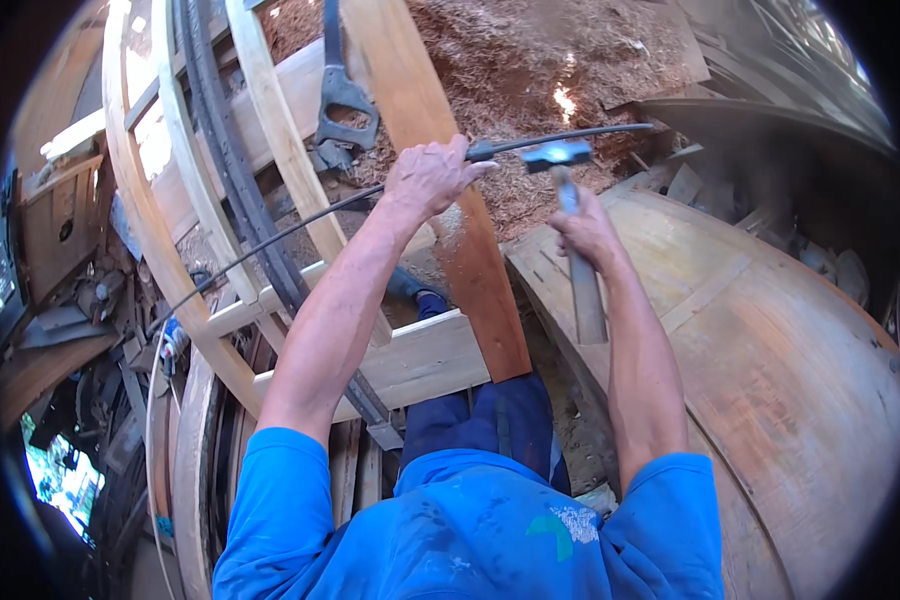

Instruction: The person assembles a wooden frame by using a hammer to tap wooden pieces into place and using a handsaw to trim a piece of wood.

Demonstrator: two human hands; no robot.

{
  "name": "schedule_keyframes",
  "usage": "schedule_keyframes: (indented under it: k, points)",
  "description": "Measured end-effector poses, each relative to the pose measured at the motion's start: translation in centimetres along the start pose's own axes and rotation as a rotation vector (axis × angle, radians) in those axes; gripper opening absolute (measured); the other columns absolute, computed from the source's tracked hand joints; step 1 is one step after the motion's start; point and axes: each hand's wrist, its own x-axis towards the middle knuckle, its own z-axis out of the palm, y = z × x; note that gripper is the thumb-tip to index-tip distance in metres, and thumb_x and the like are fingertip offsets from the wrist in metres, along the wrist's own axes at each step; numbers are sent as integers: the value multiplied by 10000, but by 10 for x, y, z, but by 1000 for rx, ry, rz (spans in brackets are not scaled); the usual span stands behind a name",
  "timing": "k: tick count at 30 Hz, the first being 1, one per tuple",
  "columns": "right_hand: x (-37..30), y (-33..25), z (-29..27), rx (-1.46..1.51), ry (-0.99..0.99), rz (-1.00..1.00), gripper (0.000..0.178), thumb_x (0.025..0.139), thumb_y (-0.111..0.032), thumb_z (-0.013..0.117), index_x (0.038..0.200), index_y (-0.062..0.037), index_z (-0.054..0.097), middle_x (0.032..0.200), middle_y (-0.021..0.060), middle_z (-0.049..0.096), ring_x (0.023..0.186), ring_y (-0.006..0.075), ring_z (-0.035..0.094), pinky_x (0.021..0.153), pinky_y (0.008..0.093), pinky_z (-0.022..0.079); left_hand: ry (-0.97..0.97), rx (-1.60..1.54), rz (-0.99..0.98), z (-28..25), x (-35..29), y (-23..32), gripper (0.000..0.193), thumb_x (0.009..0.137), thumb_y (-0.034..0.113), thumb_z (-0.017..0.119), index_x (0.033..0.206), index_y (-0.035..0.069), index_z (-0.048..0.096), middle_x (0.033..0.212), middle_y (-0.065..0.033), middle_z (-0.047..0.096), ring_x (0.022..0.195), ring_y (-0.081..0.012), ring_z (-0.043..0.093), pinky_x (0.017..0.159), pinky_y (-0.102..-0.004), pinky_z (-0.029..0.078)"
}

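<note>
My left hand [428,178] is closed around a long, thin dark rod [570,134], with the thumb stretched along it. The rod crosses from the lower left to the upper right, bowing slightly, over a reddish-brown wooden board [470,270]. Sawdust lies on the board beside my left wrist. My right hand [588,238] grips a hammer by its wooden handle [585,295]. The hammer's metal head [558,154] is raised near the rod, just right of my left hand; whether the two touch, I cannot tell.
A handsaw [346,112] lies beyond my left hand. Curved pale wooden frame pieces [280,130] stand at the left, with scrap wood [90,300] past them. On the right is a broad wooden panel [770,330]. Wood shavings [560,60] cover the far ground.
</note>
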Motion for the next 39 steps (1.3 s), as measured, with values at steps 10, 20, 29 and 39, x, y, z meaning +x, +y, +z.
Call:
schedule_keyframes:
  k: [10,20,29,39]
  points:
    - [3,54,78,-289,-163,168,305,835,-54,621,1086,8,460,677,56,544,522,157,573,441,323,514,-7,200,-235,-8,-109,-141,620,911,666,495,882,55,592,771,-195,682,777,-401,682,663,-515,518]
    - [-17,51,27,-190,-124,133,340,811,-36,612,1103,46,457,734,85,573,534,165,586,456,329,546,77,50,-165,-10,-107,-132,575,928,627,510,918,57,589,817,-196,702,810,-386,692,690,-496,532]
    - [-72,88,75,184,98,114,178,836,-44,587,980,-52,482,702,61,555,511,147,566,447,312,529,553,61,239,42,-150,-93,453,845,433,708,1050,46,592,997,-130,618,991,-319,610,904,-420,463]
    - [-150,178,139,-179,71,84,302,838,-90,650,1063,-3,467,648,100,598,510,187,630,460,353,514,149,-185,-313,147,-101,-72,428,915,506,584,1019,113,717,1051,-92,706,1062,-264,629,958,-503,377]
